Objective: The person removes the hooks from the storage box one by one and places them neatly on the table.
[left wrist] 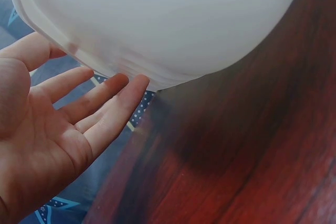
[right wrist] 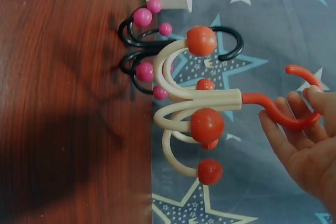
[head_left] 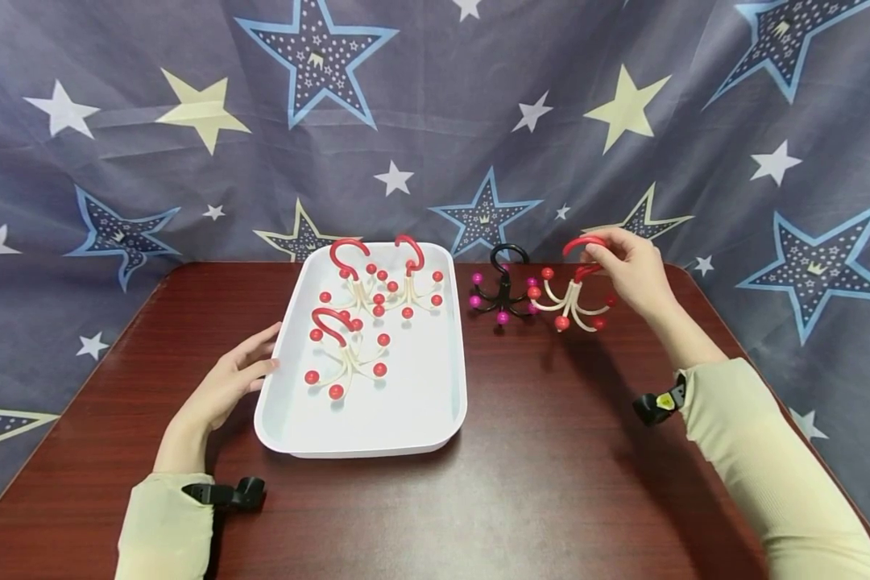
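Step in hand: judged to be tray loading. One red-hooked octopus hanger (head_left: 572, 296) is held approx. upright, clear of the bench (head_left: 551, 451), to the R of the white tray (head_left: 413, 407) and just beside the black octopus hanger (head_left: 504, 294). Three matching hangers (head_left: 347, 358) are noted inside the tray. Next move, as judged: red-hooked hanger to be carried L over the tray rim and set down in free space, w/o the black one being snagged.

Pose: R arm is extended fwd.; red hook (right wrist: 281, 117) is pinched betw. thumb & fingers of the R hand (head_left: 638, 270). L hand (head_left: 225, 383) is placed at the tray's L side, fingers straight & spread, rim apparently touched; whether tray wt. is borne can't be told.
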### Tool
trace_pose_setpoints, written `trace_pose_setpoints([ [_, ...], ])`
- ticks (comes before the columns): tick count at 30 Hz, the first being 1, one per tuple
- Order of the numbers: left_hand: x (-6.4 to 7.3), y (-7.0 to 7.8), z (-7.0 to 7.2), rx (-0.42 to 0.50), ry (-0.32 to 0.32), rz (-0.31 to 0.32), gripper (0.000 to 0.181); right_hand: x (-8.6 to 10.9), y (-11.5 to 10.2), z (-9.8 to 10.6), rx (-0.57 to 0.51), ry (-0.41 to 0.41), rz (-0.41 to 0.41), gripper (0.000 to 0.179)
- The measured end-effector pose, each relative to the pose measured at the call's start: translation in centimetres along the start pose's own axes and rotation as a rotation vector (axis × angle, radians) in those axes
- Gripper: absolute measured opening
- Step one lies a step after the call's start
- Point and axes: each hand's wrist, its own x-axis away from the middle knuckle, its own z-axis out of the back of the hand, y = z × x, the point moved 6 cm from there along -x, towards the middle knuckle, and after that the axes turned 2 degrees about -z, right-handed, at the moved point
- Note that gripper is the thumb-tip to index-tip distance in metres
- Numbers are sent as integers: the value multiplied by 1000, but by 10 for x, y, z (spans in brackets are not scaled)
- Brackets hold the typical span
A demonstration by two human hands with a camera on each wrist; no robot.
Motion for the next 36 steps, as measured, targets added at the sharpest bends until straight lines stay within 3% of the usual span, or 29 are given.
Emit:
trace_pose_setpoints([
  [12,1,1,0,11,-9,-7,58,-21,47,-1,125,84,-61,23],
  [17,1,1,0,25,-12,-9,58,-27,53,-7,141,92,-68,22],
  [29,0,0,0,31,-10,-8,57,-32,65,-15,51,101,-108,20],
  [36,0,-1,1,30,-14,-11,57,-35,72,-20,95,98,-110,19],
])
